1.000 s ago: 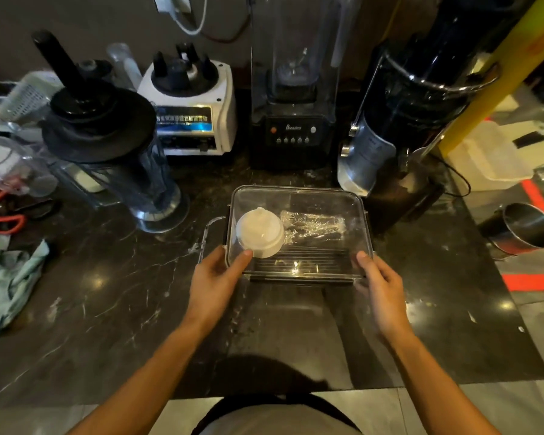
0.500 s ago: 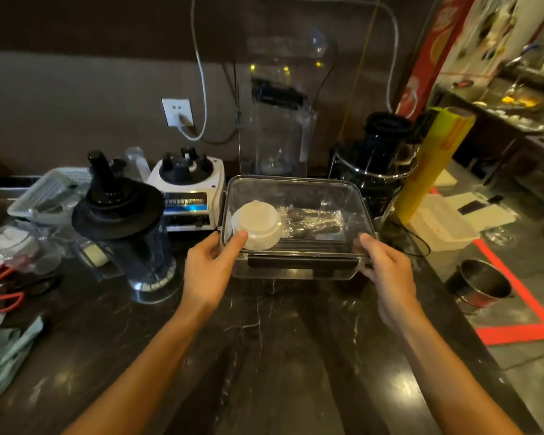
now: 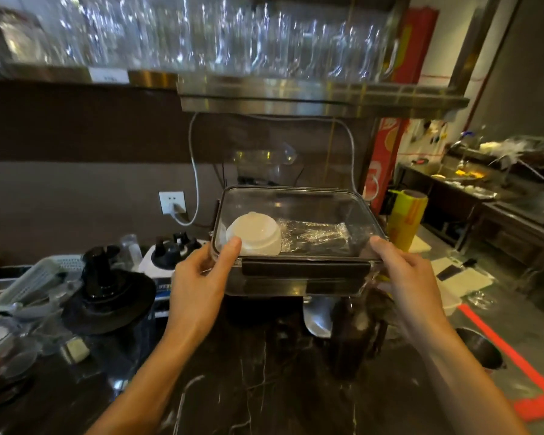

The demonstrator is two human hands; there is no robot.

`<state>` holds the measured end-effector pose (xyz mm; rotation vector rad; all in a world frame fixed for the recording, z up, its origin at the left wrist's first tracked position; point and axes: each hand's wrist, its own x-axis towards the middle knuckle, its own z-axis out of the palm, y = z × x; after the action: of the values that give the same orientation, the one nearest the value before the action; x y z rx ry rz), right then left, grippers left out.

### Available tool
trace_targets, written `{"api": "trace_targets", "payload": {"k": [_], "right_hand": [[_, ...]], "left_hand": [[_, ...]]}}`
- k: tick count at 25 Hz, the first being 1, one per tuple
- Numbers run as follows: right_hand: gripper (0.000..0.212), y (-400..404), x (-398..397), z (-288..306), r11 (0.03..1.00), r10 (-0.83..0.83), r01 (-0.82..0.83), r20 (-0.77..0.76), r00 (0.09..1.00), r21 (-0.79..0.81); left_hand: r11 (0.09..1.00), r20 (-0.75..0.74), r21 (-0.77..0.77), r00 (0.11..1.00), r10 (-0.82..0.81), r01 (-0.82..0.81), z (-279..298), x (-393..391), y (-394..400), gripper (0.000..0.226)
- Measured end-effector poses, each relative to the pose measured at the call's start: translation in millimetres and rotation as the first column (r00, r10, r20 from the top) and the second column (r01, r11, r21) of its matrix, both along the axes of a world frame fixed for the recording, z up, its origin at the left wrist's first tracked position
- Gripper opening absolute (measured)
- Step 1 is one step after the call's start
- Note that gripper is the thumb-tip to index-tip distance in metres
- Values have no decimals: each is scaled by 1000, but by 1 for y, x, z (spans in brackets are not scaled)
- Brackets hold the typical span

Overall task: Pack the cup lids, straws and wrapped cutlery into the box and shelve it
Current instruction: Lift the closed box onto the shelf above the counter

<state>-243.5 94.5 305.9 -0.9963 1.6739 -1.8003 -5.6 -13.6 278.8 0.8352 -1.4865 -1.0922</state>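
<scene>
A clear plastic box point(image 3: 299, 277) with a closed clear lid and dark latches is held in the air above the dark counter. My left hand point(image 3: 201, 274) grips its near left corner, and my right hand point(image 3: 405, 277) grips its near right corner. Through the lid I see a stack of white cup lids point(image 3: 254, 235) at the left and plastic-wrapped cutlery point(image 3: 314, 235) to their right. Straws cannot be made out. A metal shelf point(image 3: 321, 98) hangs above and behind the box.
Rows of glasses point(image 3: 201, 32) stand on the shelf. Blenders point(image 3: 107, 293) and a white machine base point(image 3: 167, 259) crowd the counter's left. A yellow roll point(image 3: 405, 221) stands at right. A metal pot point(image 3: 478, 350) sits near red floor tape.
Both hands have lifted the box up off the counter and higher. The view has tilted upward, so the shelf with glasses has come into sight.
</scene>
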Motion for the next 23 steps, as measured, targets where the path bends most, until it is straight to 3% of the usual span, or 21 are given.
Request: {"api": "trace_targets", "payload": {"k": [7, 11, 14, 18, 23], "right_hand": [[29, -10, -20, 66, 996, -55, 53, -35, 998, -67], [37, -7, -31, 89, 991, -74, 66, -69, 995, -117], [37, -2, -33, 105, 987, -71, 55, -104, 992, -148], [38, 4, -37, 123, 974, -91, 57, -148, 985, -220], [44, 4, -51, 155, 962, -87, 36, -182, 979, -270]], "left_hand": [[985, -28, -161, 998, 52, -56, 55, -17, -16, 51], [971, -55, -234, 998, 32, -44, 85, -26, -15, 41], [951, -79, -293, 994, 74, -94, 101, -30, -16, 49], [925, -117, -356, 988, 98, -134, 123, -34, -14, 43], [887, -107, -438, 988, 111, -148, 154, -44, -16, 67]]}}
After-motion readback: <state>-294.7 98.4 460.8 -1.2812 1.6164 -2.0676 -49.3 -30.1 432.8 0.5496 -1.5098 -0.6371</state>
